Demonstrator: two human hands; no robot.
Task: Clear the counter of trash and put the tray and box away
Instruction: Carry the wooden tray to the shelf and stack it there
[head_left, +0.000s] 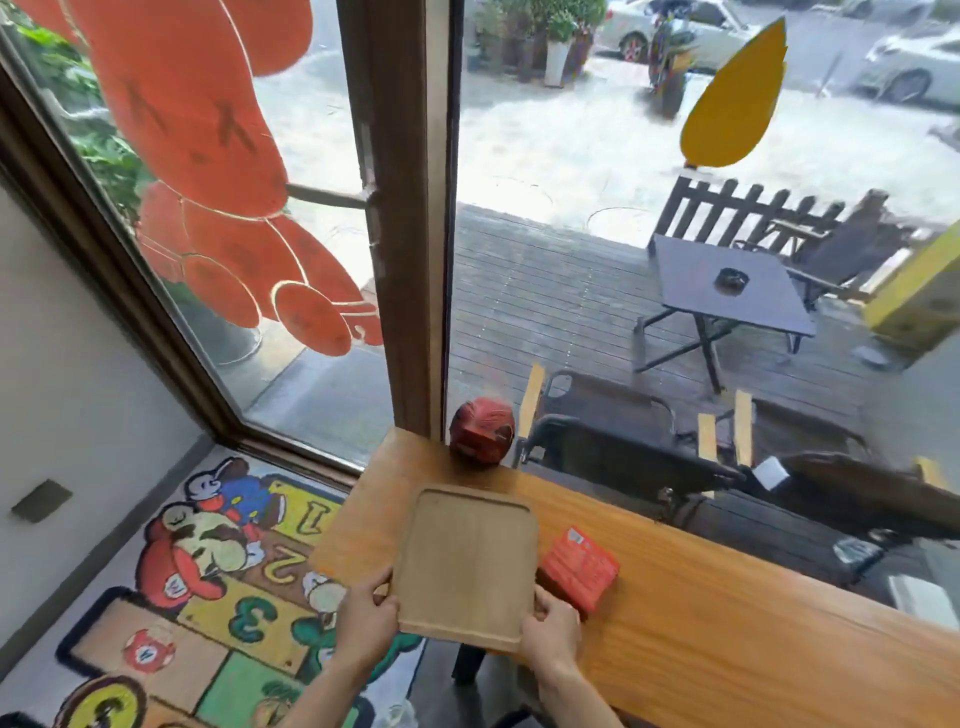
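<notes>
A light wooden tray (465, 561) with nothing on it lies at the near left end of the wooden counter (727, 623). My left hand (366, 616) grips its near left corner and my right hand (551, 626) grips its near right corner. The tray's near edge juts past the counter's front edge. Just right of the tray an orange-red box (581, 566) lies flat on the counter, close to my right hand. A red crumpled ball-like object (482, 429) sits at the counter's far left corner against the window frame.
The counter runs along a large window (675, 260) with a brown frame post (415, 208). A colourful cartoon rug (208, 597) covers the floor to the left below the counter. A dark stool leg (467, 662) shows under the counter.
</notes>
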